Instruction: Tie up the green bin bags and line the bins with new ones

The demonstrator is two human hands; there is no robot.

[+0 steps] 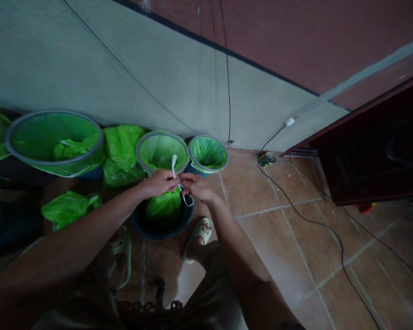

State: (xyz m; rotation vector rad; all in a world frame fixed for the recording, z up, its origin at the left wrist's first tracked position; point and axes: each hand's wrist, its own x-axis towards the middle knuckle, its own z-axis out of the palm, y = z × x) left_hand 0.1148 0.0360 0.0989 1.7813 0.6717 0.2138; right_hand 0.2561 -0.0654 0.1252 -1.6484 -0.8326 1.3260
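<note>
My left hand (161,182) and my right hand (198,187) meet above a dark round bin (162,234) in front of my feet. Between them runs a white drawstring (174,165), one end sticking up and a loop hanging below my right fingers. Both hands are closed, with fingers pinched on this drawstring. Under the hands, a green plastic garbage bag (164,207) rises from inside the bin, its top gathered towards my fingers. Exactly how the string passes through the fingertips is hidden.
Along the wall stand a large lined bin (55,163), a filled green bag (122,153), a medium lined bin (162,134) and a small one (208,170). Another green bag (69,208) lies left. A black cable (306,220) crosses the tiles near a can (266,159).
</note>
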